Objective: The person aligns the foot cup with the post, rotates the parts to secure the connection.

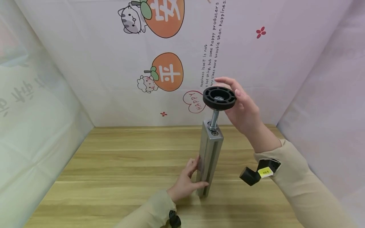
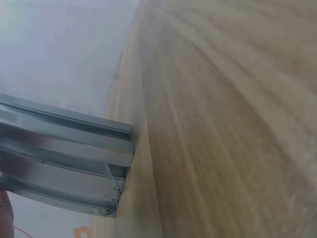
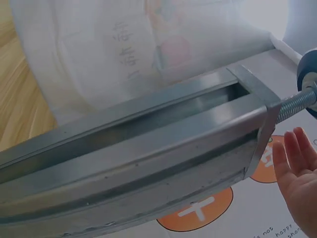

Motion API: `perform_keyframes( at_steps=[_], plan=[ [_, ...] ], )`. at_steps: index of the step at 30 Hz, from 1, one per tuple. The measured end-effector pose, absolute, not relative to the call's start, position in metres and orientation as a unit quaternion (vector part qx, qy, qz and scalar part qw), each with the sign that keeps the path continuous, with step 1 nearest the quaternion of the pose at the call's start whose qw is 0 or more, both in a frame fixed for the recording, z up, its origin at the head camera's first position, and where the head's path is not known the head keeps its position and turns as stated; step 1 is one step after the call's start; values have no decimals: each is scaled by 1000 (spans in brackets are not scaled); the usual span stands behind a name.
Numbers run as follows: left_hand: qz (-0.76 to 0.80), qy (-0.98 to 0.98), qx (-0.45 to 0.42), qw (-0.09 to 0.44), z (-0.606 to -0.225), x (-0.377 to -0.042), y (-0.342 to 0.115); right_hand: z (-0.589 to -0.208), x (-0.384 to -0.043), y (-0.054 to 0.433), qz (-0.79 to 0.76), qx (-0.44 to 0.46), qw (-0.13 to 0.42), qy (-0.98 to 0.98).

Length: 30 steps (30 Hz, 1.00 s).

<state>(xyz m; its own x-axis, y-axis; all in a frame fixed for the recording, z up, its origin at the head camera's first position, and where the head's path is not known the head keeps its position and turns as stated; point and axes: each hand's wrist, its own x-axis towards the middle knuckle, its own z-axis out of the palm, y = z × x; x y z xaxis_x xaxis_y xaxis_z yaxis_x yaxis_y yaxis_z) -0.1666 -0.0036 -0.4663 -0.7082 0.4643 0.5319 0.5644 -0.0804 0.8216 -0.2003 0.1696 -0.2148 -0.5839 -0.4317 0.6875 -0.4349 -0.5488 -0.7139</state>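
A silver aluminium profile (image 1: 210, 158) stands upright on the wooden table, slots running along its sides. My left hand (image 1: 186, 182) grips it near the bottom, the thumb on the near side. At its top is an end plate with screws, from which a threaded rod (image 1: 215, 118) rises to a round black levelling foot (image 1: 219, 98). Beside the foot's right edge is my right hand (image 1: 242, 107), its fingers extended; fingertip contact with the rim is unclear. The left wrist view shows the profile's lower end (image 2: 64, 158) at the wood. In the right wrist view, the fingers (image 3: 297, 163) look loose near the rod.
The wooden table (image 1: 128, 164) ends at a printed white cloth backdrop (image 1: 114, 79). Cloth walls (image 1: 322, 95) rise on the left and right. Small black cameras are strapped to both wrists.
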Motion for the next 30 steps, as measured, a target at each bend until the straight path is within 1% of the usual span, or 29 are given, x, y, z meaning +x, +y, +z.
perform_keyframes(
  at_steps=[3,6,15,18,23,30],
  plan=[
    [-624,-678,-386,47,-466,-167,-4,-214,-205,172,758,464,-70,-453],
    [-623,-678,-387,48,-466,-167,-5,-213,-207,174,764,474,-115,-423],
    [-615,-688,-382,48,-465,-165,-5,-201,-208,167,779,527,-202,-275],
    [-617,-688,-379,44,-465,-165,-4,-198,-208,164,772,545,-207,-254],
    [-620,-684,-383,40,-464,-165,-3,-197,-206,163,760,560,-192,-266],
    [-631,-678,-376,29,-462,-162,-4,-204,-204,159,756,560,-131,-312]
  ],
)
